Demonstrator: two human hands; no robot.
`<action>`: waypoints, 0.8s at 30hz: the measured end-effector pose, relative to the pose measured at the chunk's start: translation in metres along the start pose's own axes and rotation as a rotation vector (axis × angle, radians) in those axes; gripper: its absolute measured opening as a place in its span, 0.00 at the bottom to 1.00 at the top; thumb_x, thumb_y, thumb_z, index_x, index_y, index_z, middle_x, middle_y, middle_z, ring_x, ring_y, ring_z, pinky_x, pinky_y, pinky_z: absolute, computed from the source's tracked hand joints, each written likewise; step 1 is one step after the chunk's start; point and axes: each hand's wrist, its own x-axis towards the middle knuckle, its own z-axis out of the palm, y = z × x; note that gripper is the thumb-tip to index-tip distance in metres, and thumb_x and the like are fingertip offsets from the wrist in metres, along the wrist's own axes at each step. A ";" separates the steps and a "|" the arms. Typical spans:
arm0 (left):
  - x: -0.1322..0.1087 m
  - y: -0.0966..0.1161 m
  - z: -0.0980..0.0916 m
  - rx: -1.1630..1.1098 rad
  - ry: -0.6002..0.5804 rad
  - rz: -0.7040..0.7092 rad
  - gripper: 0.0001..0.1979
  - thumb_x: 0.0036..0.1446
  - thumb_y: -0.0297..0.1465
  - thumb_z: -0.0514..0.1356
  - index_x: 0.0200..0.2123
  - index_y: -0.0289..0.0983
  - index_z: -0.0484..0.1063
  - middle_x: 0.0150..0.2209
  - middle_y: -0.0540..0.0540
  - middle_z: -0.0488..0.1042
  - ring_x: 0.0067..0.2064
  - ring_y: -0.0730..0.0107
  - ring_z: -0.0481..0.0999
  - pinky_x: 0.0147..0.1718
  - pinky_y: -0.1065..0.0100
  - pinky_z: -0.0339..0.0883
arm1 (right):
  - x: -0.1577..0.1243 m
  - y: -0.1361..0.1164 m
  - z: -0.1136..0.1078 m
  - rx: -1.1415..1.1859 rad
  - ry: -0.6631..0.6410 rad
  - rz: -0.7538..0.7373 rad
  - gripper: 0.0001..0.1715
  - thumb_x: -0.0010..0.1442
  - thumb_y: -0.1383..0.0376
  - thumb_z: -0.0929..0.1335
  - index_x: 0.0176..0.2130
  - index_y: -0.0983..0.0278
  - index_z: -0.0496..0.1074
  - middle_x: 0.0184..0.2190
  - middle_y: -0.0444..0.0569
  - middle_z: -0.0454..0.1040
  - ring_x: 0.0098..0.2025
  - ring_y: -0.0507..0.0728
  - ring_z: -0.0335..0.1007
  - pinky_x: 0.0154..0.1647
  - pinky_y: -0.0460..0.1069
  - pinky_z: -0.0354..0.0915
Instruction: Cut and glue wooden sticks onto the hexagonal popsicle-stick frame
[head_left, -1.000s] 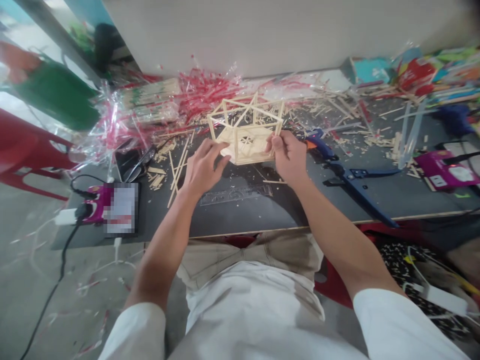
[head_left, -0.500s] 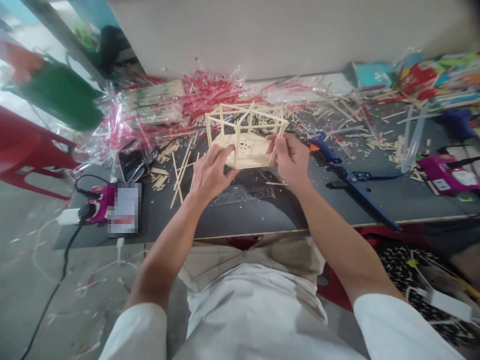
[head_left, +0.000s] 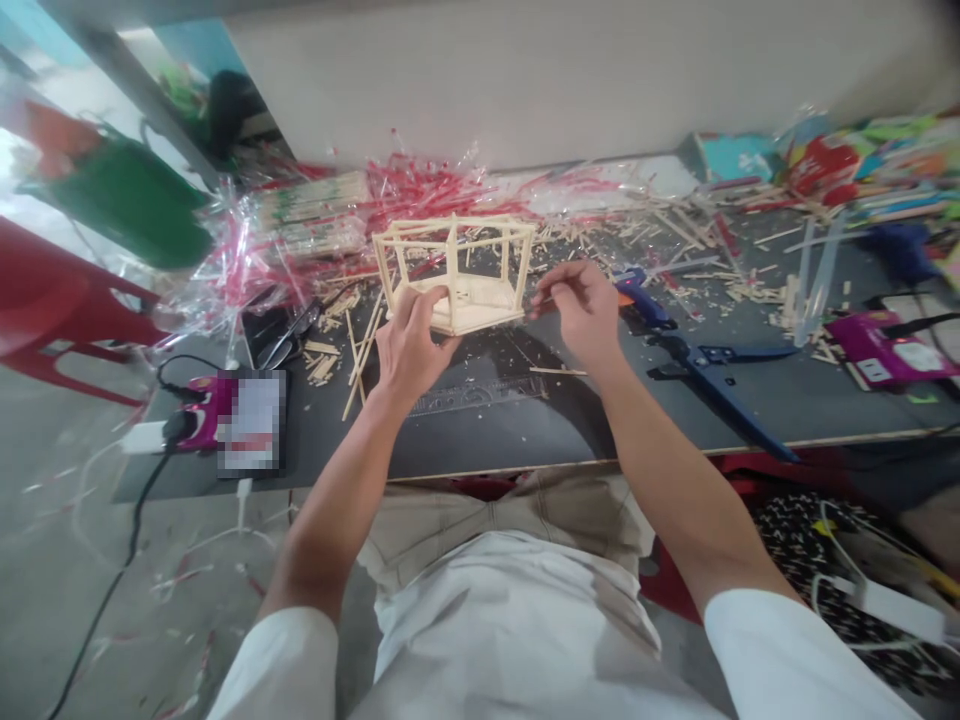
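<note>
My left hand (head_left: 416,335) grips a small open framework model (head_left: 487,318) of pale wooden sticks by its near left edge, with the thumb low at the base and the fingers inside. The model has a flat stick floor, upright posts and a top ring of sticks, and is held above the dark table. Just right of it, apart from its corner, hovers my right hand (head_left: 581,310). Its fingers are loosely bent and apart, and nothing shows in them. Beyond that hand lies a blue glue gun (head_left: 637,290) with an orange tip.
Blue-handled cutters (head_left: 716,385) lie at the right. A clear ruler (head_left: 480,397) rests near the front edge. At the left are a phone (head_left: 251,425) and a purple power strip (head_left: 204,410) with cables. Cut sticks (head_left: 362,360) and red plastic wrappers (head_left: 427,185) litter the table.
My right hand has let go of the model's right corner. My left hand has moved the model left and turned it a little.
</note>
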 end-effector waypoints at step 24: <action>-0.005 -0.003 0.011 -0.040 0.000 0.059 0.27 0.50 0.28 0.68 0.53 0.40 0.66 0.47 0.41 0.75 0.45 0.57 0.78 0.32 0.64 0.66 | 0.019 0.010 -0.032 -0.025 0.232 0.051 0.11 0.55 0.58 0.75 0.36 0.60 0.74 0.26 0.42 0.73 0.26 0.52 0.69 0.24 0.48 0.67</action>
